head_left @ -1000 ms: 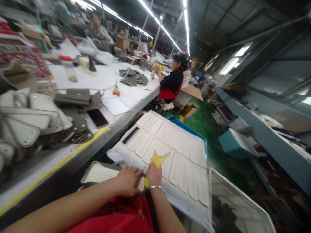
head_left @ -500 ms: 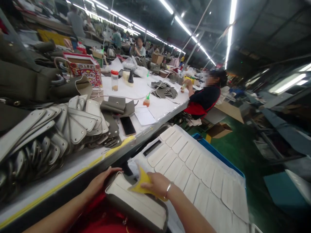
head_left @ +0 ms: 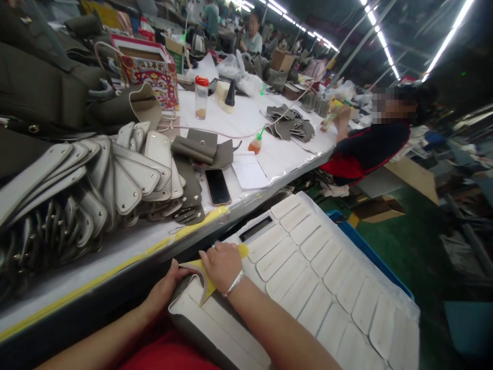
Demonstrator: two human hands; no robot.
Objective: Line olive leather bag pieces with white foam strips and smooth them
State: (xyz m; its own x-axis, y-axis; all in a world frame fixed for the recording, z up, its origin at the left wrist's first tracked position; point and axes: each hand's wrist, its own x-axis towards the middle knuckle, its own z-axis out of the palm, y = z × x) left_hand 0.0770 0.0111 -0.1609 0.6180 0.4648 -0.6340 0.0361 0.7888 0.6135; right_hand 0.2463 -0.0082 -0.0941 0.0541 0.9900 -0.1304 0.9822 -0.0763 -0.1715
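1 head camera faces forward-down (hands [head_left: 225, 264] near).

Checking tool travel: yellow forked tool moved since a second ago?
Yes. The yellow forked tool shifted toward the table; its forked end no longer overlaps the white strips in view.
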